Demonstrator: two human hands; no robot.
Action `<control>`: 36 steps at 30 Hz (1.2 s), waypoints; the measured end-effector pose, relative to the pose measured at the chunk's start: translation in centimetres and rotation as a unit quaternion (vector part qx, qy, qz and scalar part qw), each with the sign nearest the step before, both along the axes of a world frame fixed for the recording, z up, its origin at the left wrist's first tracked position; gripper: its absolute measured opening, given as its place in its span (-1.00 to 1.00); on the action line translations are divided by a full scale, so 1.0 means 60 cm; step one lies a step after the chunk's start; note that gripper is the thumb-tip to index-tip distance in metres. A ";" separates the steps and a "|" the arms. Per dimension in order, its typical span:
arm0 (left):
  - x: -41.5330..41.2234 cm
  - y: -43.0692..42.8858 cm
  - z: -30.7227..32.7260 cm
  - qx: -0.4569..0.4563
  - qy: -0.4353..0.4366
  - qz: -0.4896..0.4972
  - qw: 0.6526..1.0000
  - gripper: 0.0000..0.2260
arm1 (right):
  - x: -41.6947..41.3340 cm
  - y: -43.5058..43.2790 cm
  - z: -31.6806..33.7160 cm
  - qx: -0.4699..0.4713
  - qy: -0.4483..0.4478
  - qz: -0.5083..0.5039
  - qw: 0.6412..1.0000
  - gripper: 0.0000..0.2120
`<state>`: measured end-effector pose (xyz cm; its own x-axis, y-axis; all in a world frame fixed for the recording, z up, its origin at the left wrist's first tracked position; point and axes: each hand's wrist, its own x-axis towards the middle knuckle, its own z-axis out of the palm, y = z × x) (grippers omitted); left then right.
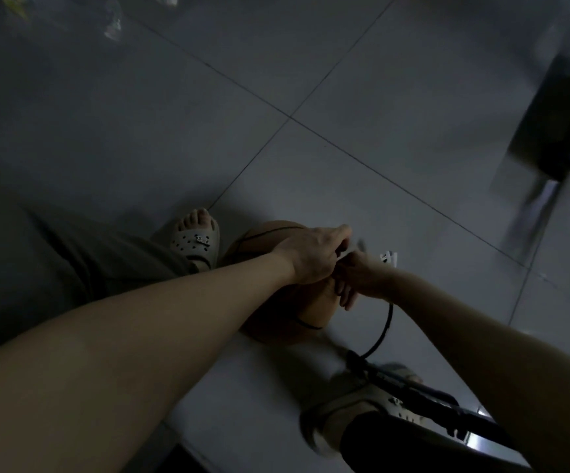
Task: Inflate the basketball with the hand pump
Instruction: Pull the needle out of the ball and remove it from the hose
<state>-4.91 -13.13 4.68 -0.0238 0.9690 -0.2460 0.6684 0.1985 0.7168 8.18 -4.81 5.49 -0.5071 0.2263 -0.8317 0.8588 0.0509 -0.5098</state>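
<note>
One basketball (314, 308), one hand pump (423, 397), one black hose (384, 332) and two hands are counted, along with two pale perforated sandals, one (195, 240) to the left of the ball and one (345, 414) near the pump. The left hand (311, 254) is laid over the top of the ball with its fingers bent, and their tips are brought against the right hand (358, 278); whether anything is pinched there cannot be told, as that spot is blurred. The lower fingers of the right hand are let hang loosely against the ball's side, and the hose is seen running up beneath this hand, though a grip on it cannot be made out. The ball, brown with black seams, is set on the grey tiled floor (345, 148) between the two feet. The pump is laid on the floor by the right foot. One small white object (388, 258) is seen just beyond the right hand.
</note>
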 end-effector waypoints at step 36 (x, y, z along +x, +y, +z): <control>-0.043 -0.035 0.042 -0.218 0.241 -0.094 0.941 0.10 | 0.073 0.020 0.082 0.138 0.035 -0.120 0.982 -0.85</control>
<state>-7.50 -15.21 7.19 -0.0726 0.7761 -0.6265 0.9478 0.2492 0.1989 12.53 -3.62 10.40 -0.4655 0.5586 -0.6865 0.8262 -0.0038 -0.5633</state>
